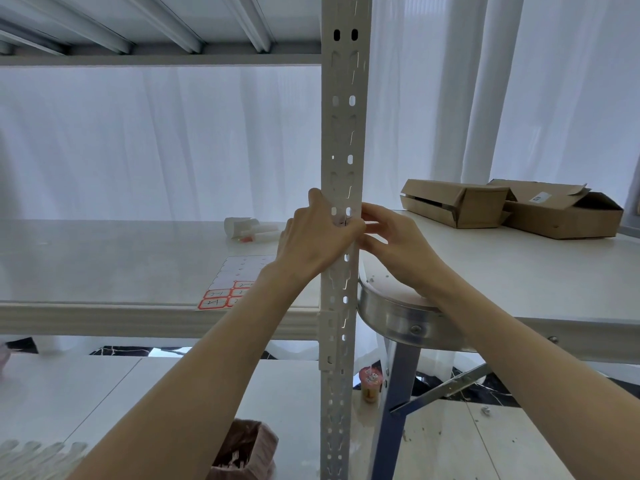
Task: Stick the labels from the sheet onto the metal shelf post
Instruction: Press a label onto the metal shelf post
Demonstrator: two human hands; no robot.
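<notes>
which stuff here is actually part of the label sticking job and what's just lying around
Belongs to the job:
- metal shelf post
- label sheet on the shelf
- label being pressed on the post
- left hand, right hand

Just lying about:
- two cardboard boxes on the table
- white items on the shelf
- cup on the floor
- brown bag

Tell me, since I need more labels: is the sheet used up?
No. The sheet keeps red-bordered labels at its near end; farther rows are bare.
</notes>
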